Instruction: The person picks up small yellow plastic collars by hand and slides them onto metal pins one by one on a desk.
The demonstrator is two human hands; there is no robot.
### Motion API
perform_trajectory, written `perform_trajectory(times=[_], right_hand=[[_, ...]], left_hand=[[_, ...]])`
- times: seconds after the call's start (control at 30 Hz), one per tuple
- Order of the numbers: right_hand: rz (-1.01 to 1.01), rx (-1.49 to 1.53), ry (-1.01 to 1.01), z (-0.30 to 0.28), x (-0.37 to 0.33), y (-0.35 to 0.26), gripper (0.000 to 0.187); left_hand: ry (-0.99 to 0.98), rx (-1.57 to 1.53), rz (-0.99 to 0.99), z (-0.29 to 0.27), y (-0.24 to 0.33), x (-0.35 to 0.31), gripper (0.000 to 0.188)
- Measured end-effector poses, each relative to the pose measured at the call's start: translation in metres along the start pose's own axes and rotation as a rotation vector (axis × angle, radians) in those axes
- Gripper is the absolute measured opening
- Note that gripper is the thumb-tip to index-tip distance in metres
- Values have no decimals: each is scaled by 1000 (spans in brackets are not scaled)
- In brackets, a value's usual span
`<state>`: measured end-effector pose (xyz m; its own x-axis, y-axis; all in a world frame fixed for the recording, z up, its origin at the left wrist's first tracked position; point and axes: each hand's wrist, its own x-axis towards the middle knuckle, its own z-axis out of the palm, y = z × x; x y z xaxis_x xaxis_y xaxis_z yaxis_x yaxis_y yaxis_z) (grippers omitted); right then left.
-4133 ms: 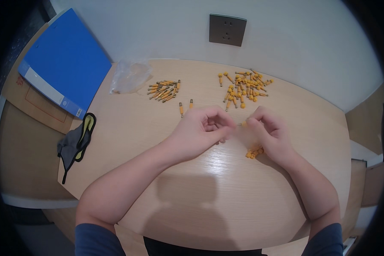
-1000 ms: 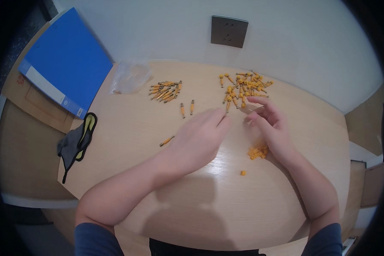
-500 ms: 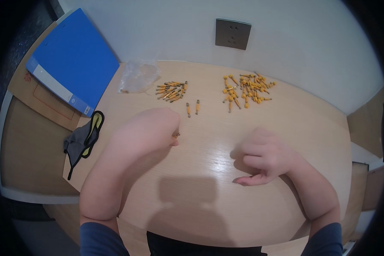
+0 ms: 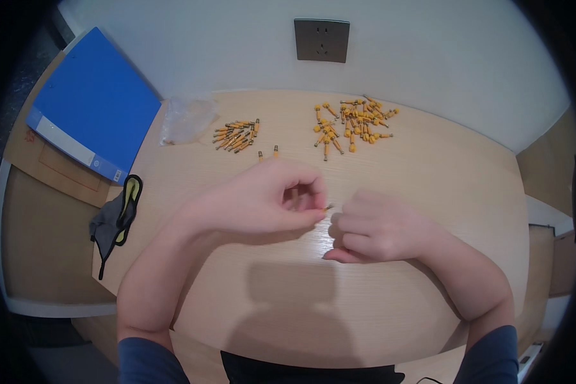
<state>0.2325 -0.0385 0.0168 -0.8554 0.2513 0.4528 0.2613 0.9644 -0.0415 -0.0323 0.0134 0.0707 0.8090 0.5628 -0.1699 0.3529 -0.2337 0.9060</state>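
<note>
My left hand (image 4: 281, 195) is closed, thumb and forefinger pinching a small yellow piece with a metal tip (image 4: 329, 207). That tip points toward my right hand (image 4: 381, 227), a short gap away. The right hand's fingers are curled in, with the thumb below; whatever they hold, if anything, is hidden. Just beyond my left hand, two yellow metal-ended pieces (image 4: 276, 151) show only their far ends. Farther back lies a small pile of slim yellow metal-ended pieces (image 4: 237, 136). To its right is a larger heap of yellow pieces with rounded yellow ends and metal shanks (image 4: 361, 121).
A crumpled clear plastic bag (image 4: 187, 120) lies at the back left of the wooden table (image 4: 441, 192). Beside it a blue binder (image 4: 96, 105) leans over brown card. A grey cloth item with black edging (image 4: 112, 224) sits at the left edge. A dark socket plate (image 4: 321, 40) is on the wall.
My left hand has moved right with the small yellow piece, close to my right hand, and now partly covers the two separate pieces. The right hand has shifted slightly left; the view has shifted a little.
</note>
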Motion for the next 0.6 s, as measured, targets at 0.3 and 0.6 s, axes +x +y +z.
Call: perform_trajectory(times=[0.3,0.6], right_hand=[[440,278,248,21,-8,12,26],[719,414,342,5,-3,12,11]], left_hand=[[171,-971,130,8,-71,27,12],[193,-695,173,19,-58,25,14]])
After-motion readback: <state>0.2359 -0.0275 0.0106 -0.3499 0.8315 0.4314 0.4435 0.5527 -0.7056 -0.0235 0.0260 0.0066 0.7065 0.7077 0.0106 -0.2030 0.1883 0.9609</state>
